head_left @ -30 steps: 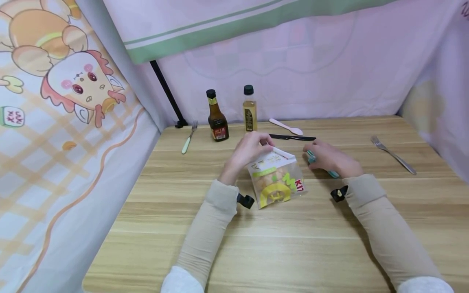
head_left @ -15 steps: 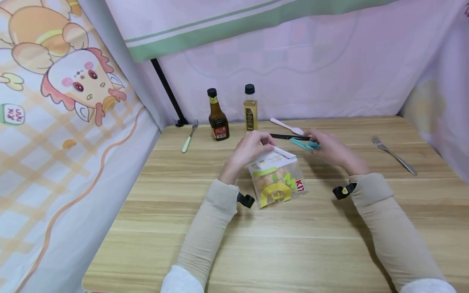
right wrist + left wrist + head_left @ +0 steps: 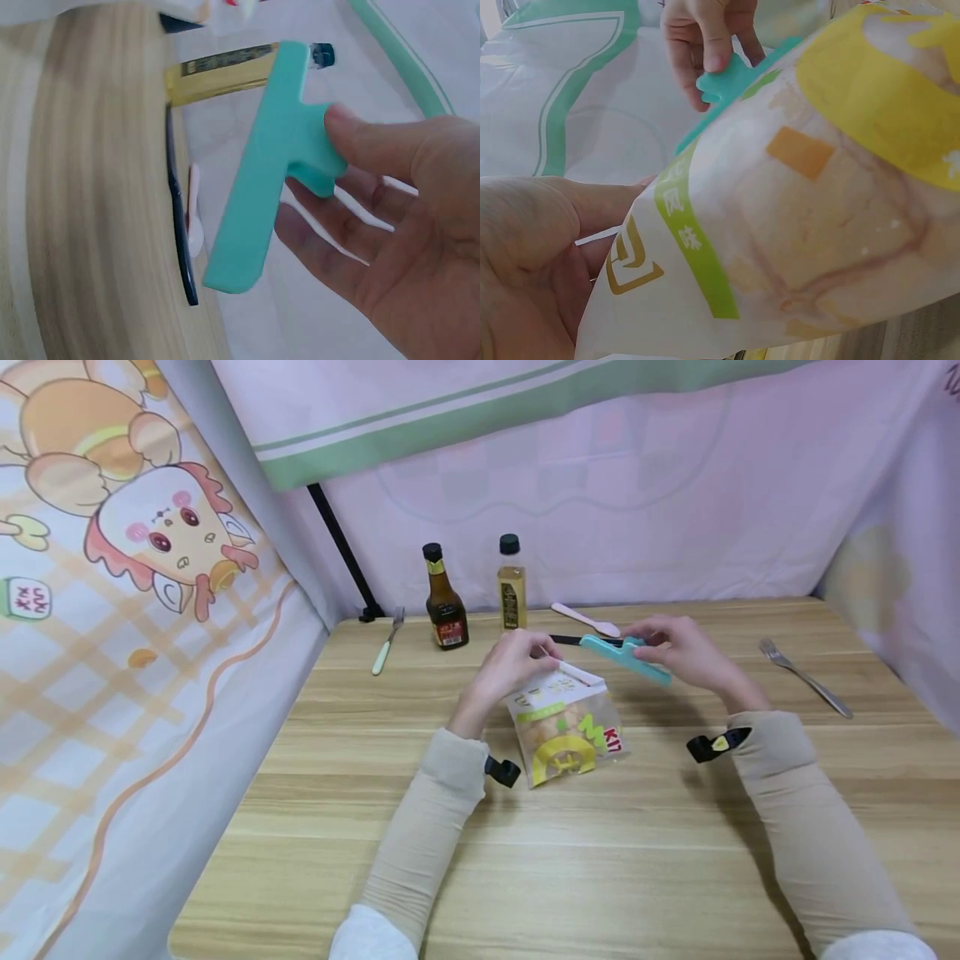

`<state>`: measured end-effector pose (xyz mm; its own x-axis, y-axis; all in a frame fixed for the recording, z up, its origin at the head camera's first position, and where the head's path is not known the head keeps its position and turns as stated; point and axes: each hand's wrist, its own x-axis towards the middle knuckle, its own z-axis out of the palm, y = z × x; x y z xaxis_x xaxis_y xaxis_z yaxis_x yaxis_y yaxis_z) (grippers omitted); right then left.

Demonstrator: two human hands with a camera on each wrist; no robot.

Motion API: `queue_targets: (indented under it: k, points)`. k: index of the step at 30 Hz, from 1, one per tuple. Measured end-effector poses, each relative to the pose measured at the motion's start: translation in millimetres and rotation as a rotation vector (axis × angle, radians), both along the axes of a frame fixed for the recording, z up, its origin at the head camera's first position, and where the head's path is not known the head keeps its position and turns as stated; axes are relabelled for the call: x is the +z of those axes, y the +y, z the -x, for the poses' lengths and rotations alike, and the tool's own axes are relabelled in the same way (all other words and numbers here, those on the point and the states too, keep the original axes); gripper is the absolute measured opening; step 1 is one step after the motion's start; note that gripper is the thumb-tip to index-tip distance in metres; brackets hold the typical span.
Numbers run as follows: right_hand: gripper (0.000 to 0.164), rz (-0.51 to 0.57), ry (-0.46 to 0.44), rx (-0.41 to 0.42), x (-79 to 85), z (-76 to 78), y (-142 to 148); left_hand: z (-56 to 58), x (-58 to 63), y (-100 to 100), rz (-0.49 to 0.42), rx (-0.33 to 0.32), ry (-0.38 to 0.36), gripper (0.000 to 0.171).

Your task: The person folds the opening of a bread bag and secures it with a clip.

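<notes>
My left hand (image 3: 512,670) pinches the folded white top of a snack bag (image 3: 562,735), clear plastic with yellow and green print and pale food pieces inside. In the left wrist view the bag (image 3: 802,225) fills much of the frame, with the left thumb along its top edge. To the right of the bag, my right hand (image 3: 686,652) holds a turquoise bag clip (image 3: 626,658) by its grip tabs. The right wrist view shows the thumb on one tab of the clip (image 3: 259,165) and fingers behind the other. The clip's long bar is apart from the bag.
A dark sauce bottle (image 3: 447,610) and an oil bottle (image 3: 512,585) stand at the back of the wooden table (image 3: 585,868). Behind the hands lie a black knife (image 3: 566,640) and a white spoon (image 3: 585,618). Forks lie left (image 3: 387,643) and right (image 3: 806,677).
My right hand has lifted and turned the bag clip, so its long bar now shows lengthwise beside the bag. The left hand and the bag have stayed in place.
</notes>
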<state>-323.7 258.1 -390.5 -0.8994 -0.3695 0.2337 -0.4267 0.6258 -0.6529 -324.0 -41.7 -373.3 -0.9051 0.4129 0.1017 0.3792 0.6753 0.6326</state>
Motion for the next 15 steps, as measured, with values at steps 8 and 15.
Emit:
queue_targets:
  k: [8, 15]
  points:
    - [0.035, 0.221, -0.246, -0.056, 6.7, -4.7, 3.1, 5.4, -5.4, -1.4, -0.038, -0.016, -0.005, 0.01]
    - [0.037, 0.238, -0.356, -0.048, 4.7, -4.5, 1.1, 8.6, -8.8, -2.0, -0.056, -0.03, 0.0, 0.01]
